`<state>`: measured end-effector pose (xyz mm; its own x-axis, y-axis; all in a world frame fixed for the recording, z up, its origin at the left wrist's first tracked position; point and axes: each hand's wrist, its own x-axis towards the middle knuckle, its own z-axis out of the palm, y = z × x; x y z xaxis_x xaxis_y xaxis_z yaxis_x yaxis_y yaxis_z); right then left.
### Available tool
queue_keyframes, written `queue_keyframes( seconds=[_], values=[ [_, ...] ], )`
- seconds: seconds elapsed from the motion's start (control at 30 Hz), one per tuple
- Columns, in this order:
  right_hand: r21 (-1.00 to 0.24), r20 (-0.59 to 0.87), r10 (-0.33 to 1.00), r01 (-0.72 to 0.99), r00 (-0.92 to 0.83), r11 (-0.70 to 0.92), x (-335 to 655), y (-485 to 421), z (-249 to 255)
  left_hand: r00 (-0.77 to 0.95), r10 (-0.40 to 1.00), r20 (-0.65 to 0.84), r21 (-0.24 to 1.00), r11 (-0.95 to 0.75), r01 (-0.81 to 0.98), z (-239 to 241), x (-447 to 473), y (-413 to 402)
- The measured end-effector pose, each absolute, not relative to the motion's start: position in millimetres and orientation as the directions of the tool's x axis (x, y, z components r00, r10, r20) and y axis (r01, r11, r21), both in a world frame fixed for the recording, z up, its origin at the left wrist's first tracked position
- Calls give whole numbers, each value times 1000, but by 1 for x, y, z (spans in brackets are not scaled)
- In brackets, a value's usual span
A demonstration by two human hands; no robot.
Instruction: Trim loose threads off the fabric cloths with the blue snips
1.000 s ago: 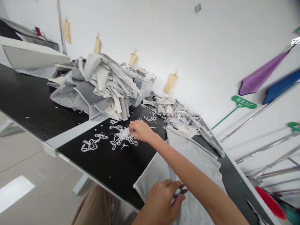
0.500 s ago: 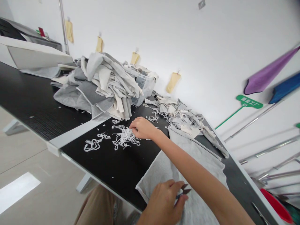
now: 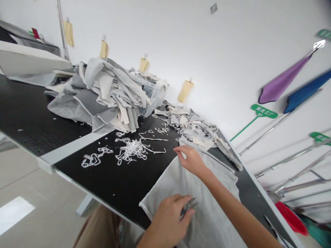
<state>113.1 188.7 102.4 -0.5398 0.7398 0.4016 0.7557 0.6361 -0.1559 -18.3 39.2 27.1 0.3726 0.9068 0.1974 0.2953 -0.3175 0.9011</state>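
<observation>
My left hand (image 3: 169, 220) is closed around small thread snips (image 3: 189, 206), whose blades point up and to the right. It rests over a light grey cloth (image 3: 207, 193) spread on the black table. My right hand (image 3: 190, 160) hovers above the far left edge of that cloth, thumb slightly apart from the bent fingers, with nothing visible in them. Left of it lies a tangled pile of white threads (image 3: 131, 150), with a few long strands trailing toward the hand. A smaller clump of thread (image 3: 95, 157) sits farther left.
A tall heap of grey and cream cloths (image 3: 108, 93) stands at the back left beside a clear plastic bin (image 3: 152, 94). Fabric scraps (image 3: 191, 124) lie behind the spread cloth. Scissors (image 3: 274, 229) rest near the right edge of the table (image 3: 108, 193). A red basin (image 3: 291, 217) stands beyond.
My right hand has left the white thread pile and moved right to the cloth's edge. Long strands now show on the pile. My left hand keeps the snips; the view has shifted slightly.
</observation>
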Motion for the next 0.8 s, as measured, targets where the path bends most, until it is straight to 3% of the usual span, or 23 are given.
queue_keyframes(
  seconds=[0.17,0.4,0.5,0.6,0.7,0.8],
  values=[
    [-267,364,883,875,-297,405,218,147,76,377,908,185,892,-316,324,26,-16,39],
    [-337,403,911,911,-88,237,266,143,75,408,903,135,877,-301,375,23,-11,40],
    [-316,441,889,907,-120,280,247,174,75,422,899,116,870,-298,394,22,-9,42],
    [-201,468,855,916,-222,348,224,224,69,448,887,113,855,-317,411,20,-9,43],
    [-73,426,838,910,-341,407,204,283,57,477,874,90,828,-332,453,14,-10,48],
    [-54,331,837,877,-435,477,191,338,44,530,843,97,795,-386,468,2,-9,54]
  ],
)
